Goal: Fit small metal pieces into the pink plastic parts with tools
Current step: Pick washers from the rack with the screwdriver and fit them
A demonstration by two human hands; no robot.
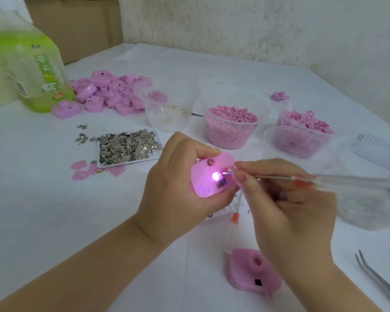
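Right of the tray (131, 162) of metal pieces (126, 146) stand four tubs (230, 138): one holds gold rings (170, 108), three hold pink bits (232, 113). Just right of the tray, fingers of the left hand (171, 192) grip one pink part (203, 174); those of the right hand (286, 206) pinch a probe (279, 177).

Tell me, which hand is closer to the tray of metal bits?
Left. The left hand, holding a pink part, is just right of the tray; the right hand, pinching a tool, is farther right.
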